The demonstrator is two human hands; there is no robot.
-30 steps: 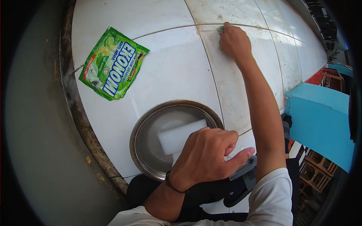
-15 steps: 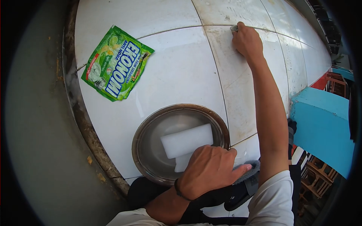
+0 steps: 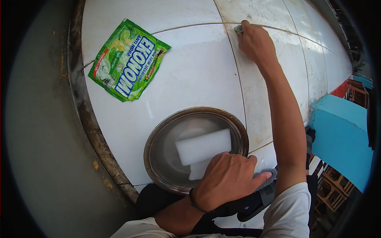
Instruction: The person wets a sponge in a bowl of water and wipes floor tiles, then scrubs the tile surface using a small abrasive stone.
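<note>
My right hand [image 3: 257,43] reaches far forward, closed around a small grey-green piece [image 3: 238,29] pressed to the stained white tiles [image 3: 274,51]. Most of that piece is hidden by the fingers, so its kind is unclear. Above the near right rim of a round metal basin [image 3: 149,158] hovers my left hand [image 3: 228,180], with a dark band at its wrist. Its thumb sticks out to the side; the other fingers bend down, largely out of sight, and nothing shows in them. Inside the basin, in cloudy water, lie white foam-like blocks [image 3: 204,146], partly covered by this hand.
A green EKONOMI cream soap pouch [image 3: 129,61] lies left of centre on the tiles. The tiled surface ends at a dirty edge [image 3: 85,119] on the left, beside a grey floor. A fuzzy grey item [image 3: 262,176] and a blue block [image 3: 341,131] are at the right.
My right hand has slid left across the tile with the small piece, toward a grout joint. My left hand keeps its pose by the basin. The whole view has shifted slightly.
</note>
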